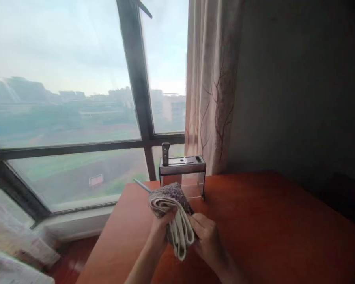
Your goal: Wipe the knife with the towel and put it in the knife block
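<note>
A thick folded cloth (182,230), dark and speckled on its outer face and cream on the inner layers, is held up over the table between my two hands. My left hand (162,225) grips its left side, the thumb lying across the folds. On the right, my right hand (206,234) has its fingers closed on the cloth's edge. A thin grey rod (142,185) sticks out behind the cloth at the upper left. Its other end is hidden, so I cannot tell whether it is held.
Just beyond the cloth, a clear-sided box (192,182) with a metallic top and an upright dark handle (165,154) stands on the reddish-brown table (254,221). A window (68,98) and a patterned curtain (208,86) rise behind; a dark wall is at right.
</note>
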{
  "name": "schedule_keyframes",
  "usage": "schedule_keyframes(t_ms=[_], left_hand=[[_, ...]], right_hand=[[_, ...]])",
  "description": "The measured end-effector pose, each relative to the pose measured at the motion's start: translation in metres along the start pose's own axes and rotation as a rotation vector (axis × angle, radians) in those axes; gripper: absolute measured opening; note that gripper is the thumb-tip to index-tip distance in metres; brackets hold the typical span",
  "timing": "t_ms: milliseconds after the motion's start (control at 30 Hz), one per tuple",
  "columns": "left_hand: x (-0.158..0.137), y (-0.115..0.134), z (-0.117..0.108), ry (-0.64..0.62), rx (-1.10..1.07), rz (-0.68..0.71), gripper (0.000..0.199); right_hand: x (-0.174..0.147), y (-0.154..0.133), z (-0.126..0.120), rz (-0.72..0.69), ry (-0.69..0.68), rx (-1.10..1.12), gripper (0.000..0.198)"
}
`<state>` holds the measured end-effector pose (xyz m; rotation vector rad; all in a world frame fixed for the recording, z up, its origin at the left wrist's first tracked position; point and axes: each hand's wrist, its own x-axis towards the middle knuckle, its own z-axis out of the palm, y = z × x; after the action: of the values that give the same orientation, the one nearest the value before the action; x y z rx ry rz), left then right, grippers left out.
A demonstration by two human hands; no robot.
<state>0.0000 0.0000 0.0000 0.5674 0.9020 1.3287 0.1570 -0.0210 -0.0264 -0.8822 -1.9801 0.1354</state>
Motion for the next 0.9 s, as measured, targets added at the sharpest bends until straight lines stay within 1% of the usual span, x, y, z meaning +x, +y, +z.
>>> schedule_keyframes(t_ms=[100, 200, 333, 400, 467, 500, 567, 633, 700, 767, 800, 833, 867, 900], left_hand=[[0.002, -0.003, -0.002, 0.031, 0.030, 0.030, 0.048], [0.004, -0.005, -0.002, 0.068, 0.098, 0.075, 0.054], [0.005, -0.004, 0.001, 0.090, 0.170, 0.127, 0.052], [0.005, -0.005, 0.003, 0.088, 0.187, 0.128, 0.050], [0.006, -0.006, 0.003, 0.093, 0.189, 0.130, 0.049], [0.006, -0.006, 0.003, 0.100, 0.185, 0.139, 0.049], [0.005, -0.007, 0.003, 0.115, 0.178, 0.164, 0.049], [0.005, -0.006, 0.003, 0.124, 0.170, 0.202, 0.048], [0.003, -0.004, 0.004, 0.117, 0.175, 0.251, 0.046], [0.000, -0.002, 0.005, 0.108, 0.204, 0.305, 0.044], [-0.001, -0.001, 0.005, 0.104, 0.225, 0.329, 0.043], [-0.002, -0.001, 0.006, 0.106, 0.248, 0.348, 0.043], [-0.003, -0.001, 0.007, 0.115, 0.269, 0.362, 0.043], [-0.003, 0.000, 0.008, 0.129, 0.287, 0.371, 0.043]], right_hand=[[0.000, 0.001, -0.003, -0.008, -0.029, -0.020, 0.027], [0.000, 0.004, -0.008, -0.056, -0.036, -0.113, 0.032], [-0.002, 0.008, -0.016, -0.136, 0.025, -0.272, 0.039], [-0.003, 0.009, -0.017, -0.130, 0.048, -0.282, 0.039], [-0.004, 0.010, -0.015, -0.077, 0.037, -0.208, 0.035], [-0.004, 0.010, -0.013, -0.029, 0.022, -0.137, 0.033], [-0.002, 0.009, -0.009, 0.117, 0.004, 0.058, 0.030], [0.001, 0.006, -0.007, 0.316, 0.014, 0.297, 0.027], [0.004, 0.003, -0.005, 0.550, 0.005, 0.580, 0.029], [0.006, 0.002, -0.005, 0.784, -0.084, 0.892, 0.036], [0.006, 0.002, -0.005, 0.874, -0.145, 1.033, 0.041], [0.006, 0.003, -0.005, 0.934, -0.197, 1.141, 0.044], [0.006, 0.004, -0.005, 0.965, -0.220, 1.199, 0.045], [0.005, 0.005, -0.005, 0.965, -0.212, 1.204, 0.045]])
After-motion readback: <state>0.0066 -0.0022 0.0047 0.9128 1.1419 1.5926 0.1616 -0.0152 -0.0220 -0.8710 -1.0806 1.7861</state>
